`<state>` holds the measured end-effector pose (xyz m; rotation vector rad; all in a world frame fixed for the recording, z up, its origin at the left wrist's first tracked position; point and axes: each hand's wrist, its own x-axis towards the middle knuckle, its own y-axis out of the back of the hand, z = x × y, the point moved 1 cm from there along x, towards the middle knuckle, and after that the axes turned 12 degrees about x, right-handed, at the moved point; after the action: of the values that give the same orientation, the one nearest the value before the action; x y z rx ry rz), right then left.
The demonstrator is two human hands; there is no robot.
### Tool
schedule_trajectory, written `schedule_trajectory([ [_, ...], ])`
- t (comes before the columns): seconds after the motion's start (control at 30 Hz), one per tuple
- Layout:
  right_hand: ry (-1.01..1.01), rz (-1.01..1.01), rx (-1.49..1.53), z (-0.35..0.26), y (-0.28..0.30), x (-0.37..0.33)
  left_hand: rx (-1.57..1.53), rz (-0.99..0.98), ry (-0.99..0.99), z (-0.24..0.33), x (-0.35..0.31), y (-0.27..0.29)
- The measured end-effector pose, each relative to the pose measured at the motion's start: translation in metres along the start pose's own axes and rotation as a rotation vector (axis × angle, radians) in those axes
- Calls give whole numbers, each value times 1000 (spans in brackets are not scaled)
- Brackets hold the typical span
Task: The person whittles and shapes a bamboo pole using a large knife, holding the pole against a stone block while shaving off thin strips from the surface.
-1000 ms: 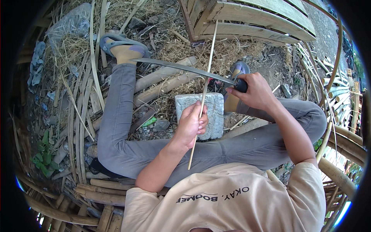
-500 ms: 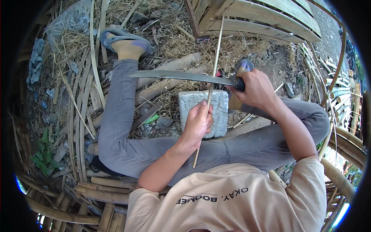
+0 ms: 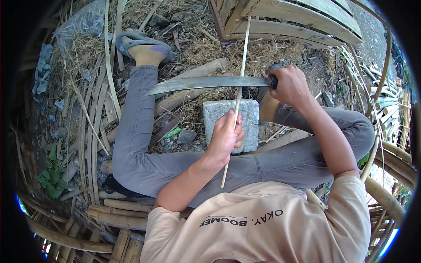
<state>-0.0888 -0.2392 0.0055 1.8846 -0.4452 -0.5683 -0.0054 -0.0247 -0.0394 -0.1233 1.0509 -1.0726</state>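
My left hand point(image 3: 226, 136) is closed round a thin pale bamboo strip point(image 3: 244, 59). The strip runs from near my lap, up past a square stone block point(image 3: 219, 111), to the wooden slats at the top. In my right hand point(image 3: 290, 87) is the dark handle of a machete point(image 3: 206, 83). Its long grey blade points left and crosses the strip a little beyond my left hand, above the block's far edge. The blade's tip lies over my left shin. Whether the edge bites into the strip, I cannot tell.
A wooden slatted crate point(image 3: 302, 26) stands at the far right. Bamboo poles point(image 3: 197, 72) and straw cover the ground between my legs. Long split strips point(image 3: 90, 131) lie on the left, near a clear plastic bag point(image 3: 83, 22). Several cut bamboo pieces point(image 3: 386, 105) are piled at the right.
The machete has moved slightly away from me along the strip, and its blade has turned to show more of its flat side. My left hand has stayed almost in place.
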Motion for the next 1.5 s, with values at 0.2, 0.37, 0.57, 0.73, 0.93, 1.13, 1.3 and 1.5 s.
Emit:
schedule_trajectory([
  [0.2, -59, 40, -31, 21, 7, 10, 10, -12, 0, 0, 0, 2],
  [0.37, -28, 68, -56, 20, 7, 14, 6, -16, -1, 2, -1, 3],
  [0.57, -83, 209, -101, 49, 17, 20, -39, -46, 29, 3, -8, 3],
  [0.73, -165, 218, -92, 61, 33, 17, -56, -49, 46, 0, -9, 0],
  [0.93, -44, 65, 13, 12, 9, 10, 0, -28, 6, -7, -1, 1],
  [1.13, -7, 27, -3, 2, 2, 13, 43, 9, -49, -11, -2, -4],
  [1.3, -33, 11, -48, 6, 6, 18, 79, 39, -57, -10, -2, -4],
  [1.5, -40, 80, -72, 20, 10, 22, 73, 37, -47, -7, -3, -2],
])
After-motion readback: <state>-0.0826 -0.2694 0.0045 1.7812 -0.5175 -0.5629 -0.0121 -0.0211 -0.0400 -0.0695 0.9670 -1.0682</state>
